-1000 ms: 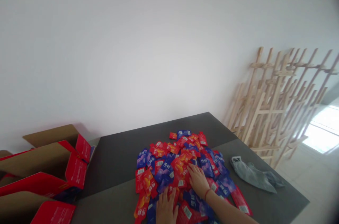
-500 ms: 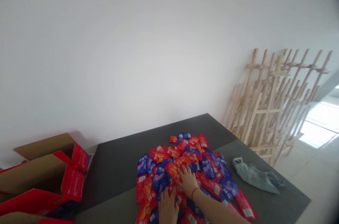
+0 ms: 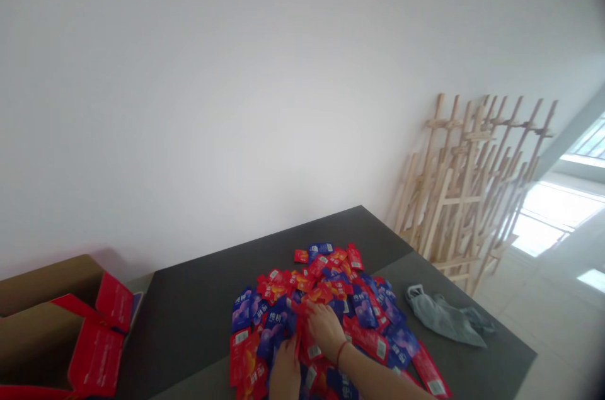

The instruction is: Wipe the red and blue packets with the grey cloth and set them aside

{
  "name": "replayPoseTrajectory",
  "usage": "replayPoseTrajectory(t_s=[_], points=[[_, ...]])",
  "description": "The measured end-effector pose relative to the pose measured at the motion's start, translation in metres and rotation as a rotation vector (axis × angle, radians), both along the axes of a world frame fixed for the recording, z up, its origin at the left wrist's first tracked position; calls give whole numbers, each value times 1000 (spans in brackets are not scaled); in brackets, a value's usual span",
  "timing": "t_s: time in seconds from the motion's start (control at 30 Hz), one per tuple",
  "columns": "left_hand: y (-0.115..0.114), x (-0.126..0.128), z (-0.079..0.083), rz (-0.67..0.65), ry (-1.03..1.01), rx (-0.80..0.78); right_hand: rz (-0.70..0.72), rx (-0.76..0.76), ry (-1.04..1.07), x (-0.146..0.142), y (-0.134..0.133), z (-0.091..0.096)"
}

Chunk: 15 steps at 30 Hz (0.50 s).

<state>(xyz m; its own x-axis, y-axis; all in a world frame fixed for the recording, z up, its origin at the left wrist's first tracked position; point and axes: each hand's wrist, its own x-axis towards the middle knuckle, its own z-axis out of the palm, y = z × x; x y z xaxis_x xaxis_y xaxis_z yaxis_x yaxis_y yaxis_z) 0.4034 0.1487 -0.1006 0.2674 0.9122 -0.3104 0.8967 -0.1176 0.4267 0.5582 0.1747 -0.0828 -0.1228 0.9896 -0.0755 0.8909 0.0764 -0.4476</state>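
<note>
A heap of several red and blue sachets lies on a dark grey table. My right hand rests palm down on the heap, fingers stretched out over red packets, with a red string round the wrist. My left hand lies beside it at the heap's near edge, fingers flat on the sachets and partly cut off by the frame's bottom.
Open red and brown cardboard boxes stand at the left of the table. A crumpled grey cloth bag lies on the table's right side. Wooden easel frames lean against the white wall at the right.
Both hands have slid leftward across the heap, pushing packets. The view has tilted up and to the right, so the boxes sit further left.
</note>
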Motion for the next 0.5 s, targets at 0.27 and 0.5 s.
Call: replayPoseTrajectory(t_s=[0.27, 0.5], points=[[1, -7, -10, 164, 49, -97, 238, -53, -38, 89, -29, 14], [-4, 22, -9, 200, 52, -78, 190, -53, -69, 76, -1, 7]])
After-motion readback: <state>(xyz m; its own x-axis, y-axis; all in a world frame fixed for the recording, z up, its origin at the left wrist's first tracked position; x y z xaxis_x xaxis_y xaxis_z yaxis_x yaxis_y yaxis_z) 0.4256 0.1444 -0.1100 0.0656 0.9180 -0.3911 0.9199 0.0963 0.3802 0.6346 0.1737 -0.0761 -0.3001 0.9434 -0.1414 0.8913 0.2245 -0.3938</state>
